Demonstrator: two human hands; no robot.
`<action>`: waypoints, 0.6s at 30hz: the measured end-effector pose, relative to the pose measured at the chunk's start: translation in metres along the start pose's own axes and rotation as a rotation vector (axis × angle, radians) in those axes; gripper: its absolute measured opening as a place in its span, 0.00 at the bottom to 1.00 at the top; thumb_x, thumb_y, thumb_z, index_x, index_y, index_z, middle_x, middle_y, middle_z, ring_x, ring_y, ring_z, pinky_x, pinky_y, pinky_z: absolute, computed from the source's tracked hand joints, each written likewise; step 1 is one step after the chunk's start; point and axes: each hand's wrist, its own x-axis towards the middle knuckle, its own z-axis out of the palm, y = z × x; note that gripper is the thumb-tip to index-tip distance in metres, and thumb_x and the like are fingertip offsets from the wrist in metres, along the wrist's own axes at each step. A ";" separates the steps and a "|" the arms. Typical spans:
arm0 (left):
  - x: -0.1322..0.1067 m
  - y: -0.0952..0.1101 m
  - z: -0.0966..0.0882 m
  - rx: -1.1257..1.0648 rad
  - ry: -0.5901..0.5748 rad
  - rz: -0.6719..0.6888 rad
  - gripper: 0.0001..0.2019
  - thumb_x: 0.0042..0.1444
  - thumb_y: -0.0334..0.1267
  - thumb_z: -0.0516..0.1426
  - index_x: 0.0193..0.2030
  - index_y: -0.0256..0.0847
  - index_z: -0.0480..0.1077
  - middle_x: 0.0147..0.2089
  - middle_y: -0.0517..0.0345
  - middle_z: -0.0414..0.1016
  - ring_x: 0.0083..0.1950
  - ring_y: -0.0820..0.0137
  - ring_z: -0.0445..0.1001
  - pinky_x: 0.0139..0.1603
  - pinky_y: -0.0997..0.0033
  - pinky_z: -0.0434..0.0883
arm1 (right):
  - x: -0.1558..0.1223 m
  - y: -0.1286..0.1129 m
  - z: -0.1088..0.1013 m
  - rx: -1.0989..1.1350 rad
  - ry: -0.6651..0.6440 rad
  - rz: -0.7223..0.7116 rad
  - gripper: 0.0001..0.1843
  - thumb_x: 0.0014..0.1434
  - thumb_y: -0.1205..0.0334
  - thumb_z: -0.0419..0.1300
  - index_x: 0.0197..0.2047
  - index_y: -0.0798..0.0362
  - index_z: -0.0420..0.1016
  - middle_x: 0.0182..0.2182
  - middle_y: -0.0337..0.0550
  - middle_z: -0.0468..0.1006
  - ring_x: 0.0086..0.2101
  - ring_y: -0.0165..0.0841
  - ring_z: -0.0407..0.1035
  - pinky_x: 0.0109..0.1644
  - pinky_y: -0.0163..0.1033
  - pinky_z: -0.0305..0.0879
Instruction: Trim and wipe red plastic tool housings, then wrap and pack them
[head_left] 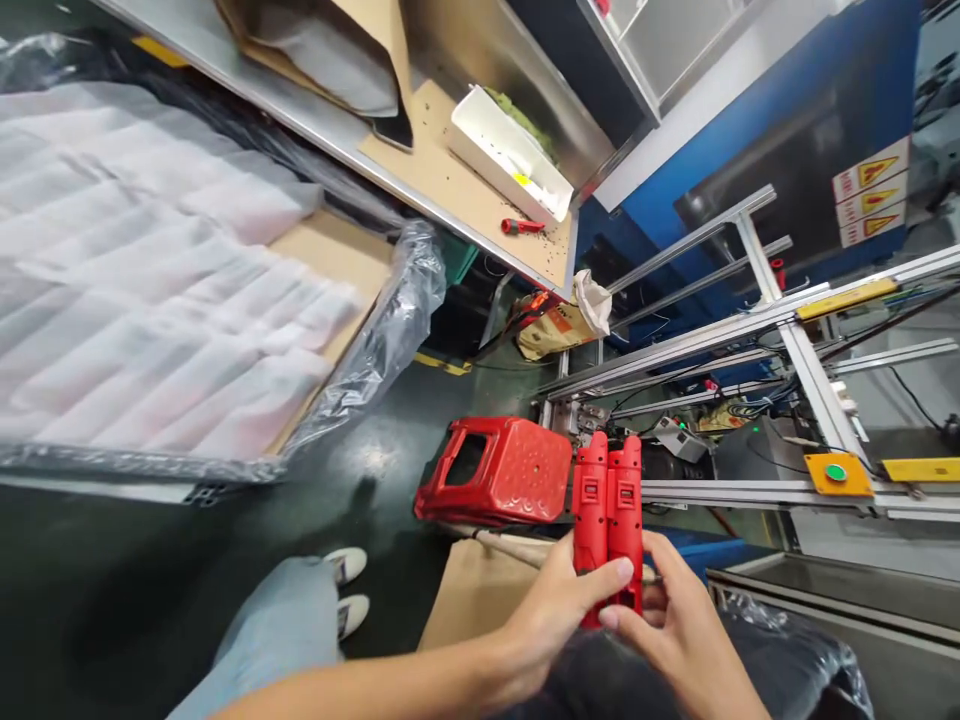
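Observation:
Two long red plastic housings (607, 500) lie side by side, upright in view, at the lower right. Small dark holes and a rectangular slot show on each. My left hand (559, 600) is closed on their lower left side, its thumb across the front. On the lower right side, my right hand (671, 615) grips them too, with thumb in front and fingers curled behind. The undersides of the housings and some fingertips are hidden. Just left of them on the floor is a red plastic stool (506, 470).
At left, a plastic-lined box (360, 255) holds rows of white-wrapped pieces. A workbench (427, 130) carries a white tray (480, 135) and a small red part (523, 227). An aluminium frame (817, 385) with a green button (835, 473) stands right. Cardboard (480, 595) lies below the stool.

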 end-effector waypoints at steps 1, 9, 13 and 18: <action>-0.004 -0.001 -0.003 -0.008 0.018 -0.019 0.30 0.43 0.48 0.69 0.51 0.38 0.70 0.52 0.47 0.76 0.52 0.57 0.74 0.51 0.61 0.70 | 0.000 0.000 0.003 0.003 -0.026 0.017 0.26 0.52 0.55 0.68 0.54 0.47 0.69 0.51 0.45 0.73 0.38 0.37 0.76 0.40 0.41 0.77; -0.007 -0.007 -0.005 0.002 0.025 -0.035 0.27 0.43 0.48 0.69 0.48 0.37 0.71 0.48 0.50 0.77 0.48 0.60 0.73 0.50 0.62 0.70 | -0.005 0.010 0.005 -0.003 -0.006 0.047 0.28 0.53 0.56 0.67 0.56 0.48 0.67 0.55 0.49 0.72 0.36 0.35 0.76 0.42 0.41 0.77; 0.001 -0.005 0.003 0.069 -0.039 0.003 0.24 0.43 0.45 0.68 0.45 0.37 0.71 0.43 0.54 0.76 0.42 0.65 0.72 0.46 0.65 0.69 | -0.014 0.018 -0.001 -0.060 0.073 -0.003 0.27 0.52 0.57 0.68 0.54 0.48 0.68 0.52 0.49 0.75 0.39 0.38 0.78 0.41 0.40 0.78; 0.015 0.003 0.031 0.160 -0.260 -0.006 0.23 0.42 0.38 0.67 0.46 0.38 0.70 0.41 0.58 0.75 0.40 0.67 0.70 0.44 0.67 0.68 | -0.041 0.024 -0.004 -0.036 0.436 -0.042 0.30 0.52 0.52 0.68 0.55 0.49 0.64 0.49 0.50 0.76 0.41 0.40 0.78 0.42 0.38 0.77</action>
